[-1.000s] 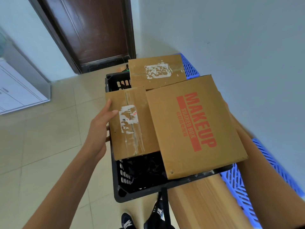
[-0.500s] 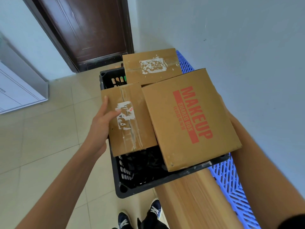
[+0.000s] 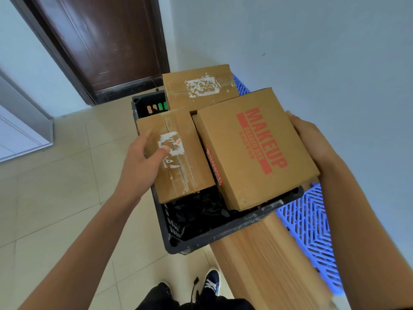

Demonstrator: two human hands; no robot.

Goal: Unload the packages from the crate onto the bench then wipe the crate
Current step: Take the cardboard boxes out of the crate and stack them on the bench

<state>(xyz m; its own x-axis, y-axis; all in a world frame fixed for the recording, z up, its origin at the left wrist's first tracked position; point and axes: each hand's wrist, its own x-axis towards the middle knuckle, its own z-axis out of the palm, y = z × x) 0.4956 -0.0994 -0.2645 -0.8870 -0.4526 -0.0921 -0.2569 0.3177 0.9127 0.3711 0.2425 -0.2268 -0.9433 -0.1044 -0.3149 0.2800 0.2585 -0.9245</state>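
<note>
Three cardboard packages are in the black crate [image 3: 201, 239], which stands on the end of the wooden counter [image 3: 268, 260]. The MAKEUP box [image 3: 254, 153] sits highest, tilted, with its near corner over the crate's rim. Just beside it on the left lies the taped box [image 3: 178, 157], and behind both is the far box [image 3: 199, 88] with a torn label.

The right hand [image 3: 312, 139] presses against the far right edge of the MAKEUP box; its fingers go behind the box, so I cannot tell how they are curled. The left hand [image 3: 143, 162] rests on the taped box with the thumb on the torn label and the fingers over its left edge, loosely apart.

The step in hand seems to be lifting out the MAKEUP box. One hand on one edge is a weak hold, so it is better to bring the left hand under its near-left corner. Lift it straight up, so it does not drag the taped box, and put it flat on the free part of the counter, away from the blue plastic pallet [image 3: 308, 222].
</note>
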